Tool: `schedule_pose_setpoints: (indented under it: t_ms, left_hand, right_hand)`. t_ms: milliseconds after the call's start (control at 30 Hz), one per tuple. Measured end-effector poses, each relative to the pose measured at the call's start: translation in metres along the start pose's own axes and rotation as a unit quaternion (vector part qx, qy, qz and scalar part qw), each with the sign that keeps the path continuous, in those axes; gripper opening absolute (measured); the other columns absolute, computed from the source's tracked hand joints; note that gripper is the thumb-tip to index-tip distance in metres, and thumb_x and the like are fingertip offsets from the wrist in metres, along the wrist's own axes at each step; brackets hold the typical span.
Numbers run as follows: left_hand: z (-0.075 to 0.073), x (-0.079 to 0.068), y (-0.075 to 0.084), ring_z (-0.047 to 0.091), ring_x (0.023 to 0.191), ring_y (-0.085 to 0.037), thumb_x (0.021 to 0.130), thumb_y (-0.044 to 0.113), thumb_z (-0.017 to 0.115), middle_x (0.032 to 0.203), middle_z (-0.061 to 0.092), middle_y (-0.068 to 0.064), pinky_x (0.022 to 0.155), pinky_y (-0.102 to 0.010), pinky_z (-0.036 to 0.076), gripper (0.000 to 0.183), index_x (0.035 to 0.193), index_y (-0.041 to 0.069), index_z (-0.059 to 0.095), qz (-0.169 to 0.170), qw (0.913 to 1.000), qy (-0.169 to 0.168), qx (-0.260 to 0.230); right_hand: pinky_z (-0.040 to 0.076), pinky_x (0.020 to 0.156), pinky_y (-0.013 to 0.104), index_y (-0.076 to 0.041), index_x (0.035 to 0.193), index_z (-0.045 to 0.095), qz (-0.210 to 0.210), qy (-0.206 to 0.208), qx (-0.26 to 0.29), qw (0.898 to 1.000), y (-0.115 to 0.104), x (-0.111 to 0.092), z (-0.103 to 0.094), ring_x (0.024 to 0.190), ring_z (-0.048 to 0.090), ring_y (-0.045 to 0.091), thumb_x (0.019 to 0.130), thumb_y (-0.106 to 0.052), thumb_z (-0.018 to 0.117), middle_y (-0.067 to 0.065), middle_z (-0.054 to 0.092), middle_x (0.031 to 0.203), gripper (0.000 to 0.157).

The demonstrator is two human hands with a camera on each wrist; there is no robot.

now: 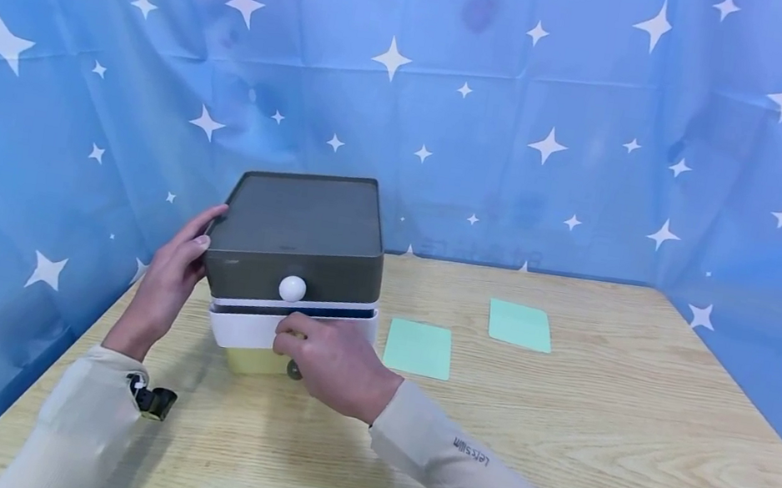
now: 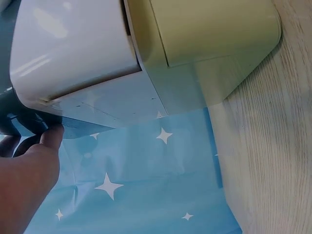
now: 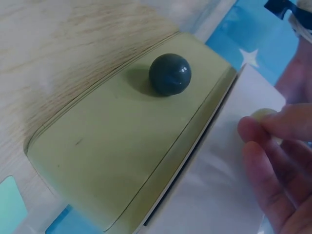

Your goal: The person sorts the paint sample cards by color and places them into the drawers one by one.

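A small stack of drawers stands at the left of the table: a dark grey top section with a white round knob, a white middle drawer and a pale yellow bottom drawer with a dark round knob. The white drawer juts out slightly, with a dark gap above its front. My right hand pinches its pale yellow knob between thumb and fingers. Against the left side of the grey section rests my left hand, its fingertips near the upper edge.
Two mint-green square sheets lie flat on the wooden table, right of the drawers. A blue curtain with white stars hangs behind and along the sides. A black strap sits at the left sleeve.
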State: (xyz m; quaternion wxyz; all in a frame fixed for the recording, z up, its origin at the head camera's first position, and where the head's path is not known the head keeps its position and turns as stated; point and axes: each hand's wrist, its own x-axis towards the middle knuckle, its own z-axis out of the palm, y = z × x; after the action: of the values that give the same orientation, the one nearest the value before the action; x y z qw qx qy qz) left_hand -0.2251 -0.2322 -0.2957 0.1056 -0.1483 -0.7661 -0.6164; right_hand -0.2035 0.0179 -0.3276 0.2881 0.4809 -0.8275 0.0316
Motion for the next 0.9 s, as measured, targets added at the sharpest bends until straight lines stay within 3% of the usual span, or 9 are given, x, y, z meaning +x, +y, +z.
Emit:
schedule_pose_setpoints:
  t_ms: [300,733,900]
  left_hand:
    - [0.000,0.001,0.000,0.024,0.150,-0.035,0.109,0.040,0.032,0.169,0.016,-0.011,0.096,-0.004,0.037,0.053,0.160,0.026,0.028,-0.003,0.9999,0.001,0.011]
    - [0.001,0.002,0.000,0.022,0.152,-0.035,0.109,0.040,0.032,0.169,0.015,-0.010,0.096,-0.003,0.036,0.053,0.160,0.026,0.028,-0.005,0.9999,0.000,0.016]
    - [0.000,0.001,0.000,0.022,0.151,-0.035,0.109,0.041,0.031,0.169,0.015,-0.010,0.096,-0.003,0.036,0.054,0.160,0.026,0.027,-0.005,0.9999,-0.002,0.016]
  right_hand:
    - [0.052,0.069,0.016,-0.022,0.093,0.072,0.010,0.018,-0.008,1.000,0.007,0.003,0.005,0.089,0.067,0.000,0.080,0.004,0.071,-0.012,0.068,0.108,0.029]
    - [0.052,0.075,0.016,-0.023,0.095,0.072,0.015,0.005,-0.018,1.000,0.011,0.005,0.011,0.096,0.066,0.000,0.084,-0.001,0.075,-0.010,0.068,0.110,0.025]
    - [0.050,0.071,0.013,-0.023,0.095,0.072,0.000,0.027,-0.029,0.999,0.009,0.002,0.013,0.097,0.065,-0.001,0.084,0.002,0.070,-0.011,0.068,0.109,0.027]
